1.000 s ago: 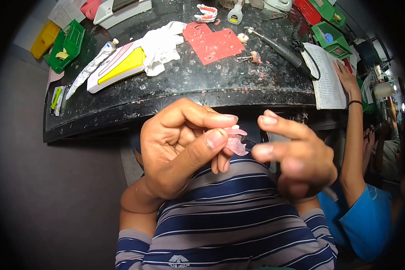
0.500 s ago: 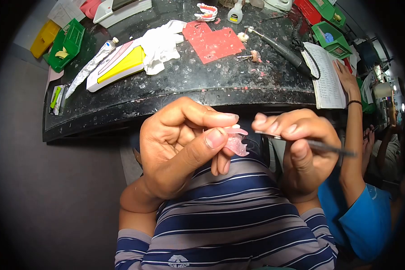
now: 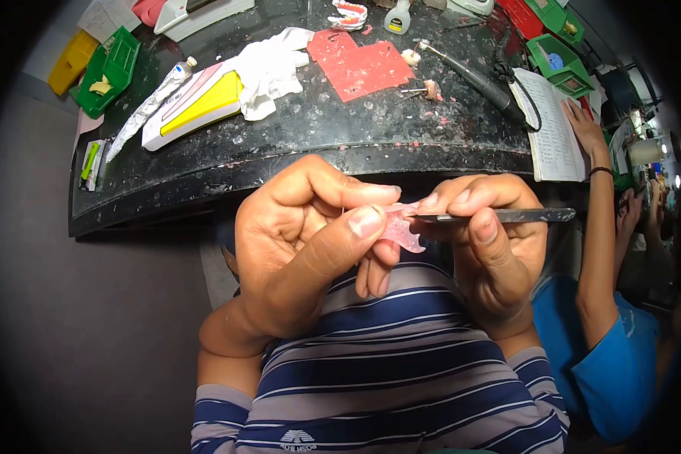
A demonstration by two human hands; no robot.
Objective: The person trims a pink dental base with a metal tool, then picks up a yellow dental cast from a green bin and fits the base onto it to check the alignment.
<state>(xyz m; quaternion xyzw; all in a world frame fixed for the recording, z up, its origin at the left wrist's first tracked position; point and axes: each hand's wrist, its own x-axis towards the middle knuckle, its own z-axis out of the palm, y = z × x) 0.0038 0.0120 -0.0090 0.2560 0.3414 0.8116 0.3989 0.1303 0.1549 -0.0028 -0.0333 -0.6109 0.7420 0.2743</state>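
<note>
Between thumb and fingers, my left hand [image 3: 303,242] pinches a translucent pink denture plate [image 3: 403,231] in front of my chest. My right hand [image 3: 499,242] is closed on a thin tool with a dark handle [image 3: 533,216], held almost level. The tool's tip meets the upper right part of the pink plate, and my right fingertips are close beside it. Fingers hide the exact contact and part of the plate.
On the black bench [image 3: 295,136] lie red wax sheets [image 3: 367,72], a white cloth [image 3: 272,76], a yellow-and-white box [image 3: 197,113], a black handpiece [image 3: 469,79] and a notebook [image 3: 548,136]. At the right, a co-worker's arm [image 3: 598,227] reaches onto the notebook.
My right hand has moved left with the tool, bringing its tip from apart to against the pink plate. My left hand still holds the plate, which is tilted slightly differently.
</note>
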